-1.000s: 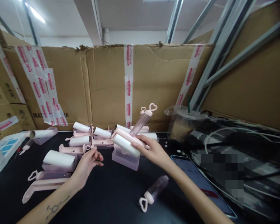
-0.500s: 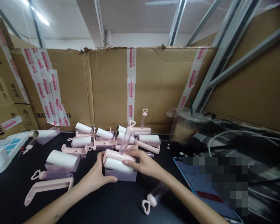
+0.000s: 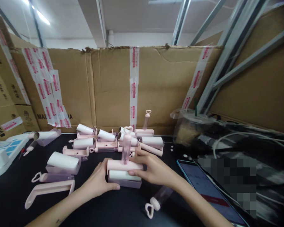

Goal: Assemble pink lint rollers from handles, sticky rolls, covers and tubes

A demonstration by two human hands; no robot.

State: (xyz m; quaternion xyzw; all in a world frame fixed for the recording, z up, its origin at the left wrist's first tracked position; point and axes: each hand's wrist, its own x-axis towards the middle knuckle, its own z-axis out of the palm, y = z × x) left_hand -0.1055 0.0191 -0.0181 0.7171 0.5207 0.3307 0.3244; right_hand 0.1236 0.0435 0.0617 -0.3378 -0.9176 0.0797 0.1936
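Between my hands, close to the table top, is a lint roller with a white roll [image 3: 123,175], a pink holder [image 3: 118,165] over it and a pale purple cover [image 3: 125,183] beneath. Its clear handle [image 3: 126,148] stands upright, tipped with a pink heart-shaped loop [image 3: 128,130]. My left hand [image 3: 101,179] closes on the left end, thumb in front along the cover. My right hand [image 3: 150,165] grips the right end, with fingers on the holder and thumb against the roll. A loose handle [image 3: 155,203] lies near my right forearm.
Several more lint roller parts lie behind, including a white roll [image 3: 152,142]. At left are another roll [image 3: 62,161] and a pink holder [image 3: 50,189]. A phone [image 3: 208,189], cables and a plastic cup [image 3: 186,129] stand right; cardboard [image 3: 109,82] walls the back.
The upright handle has swung from a rightward lean to nearly vertical. The pink holder sits lower and straighter over the roll, and my right hand has shifted slightly right.
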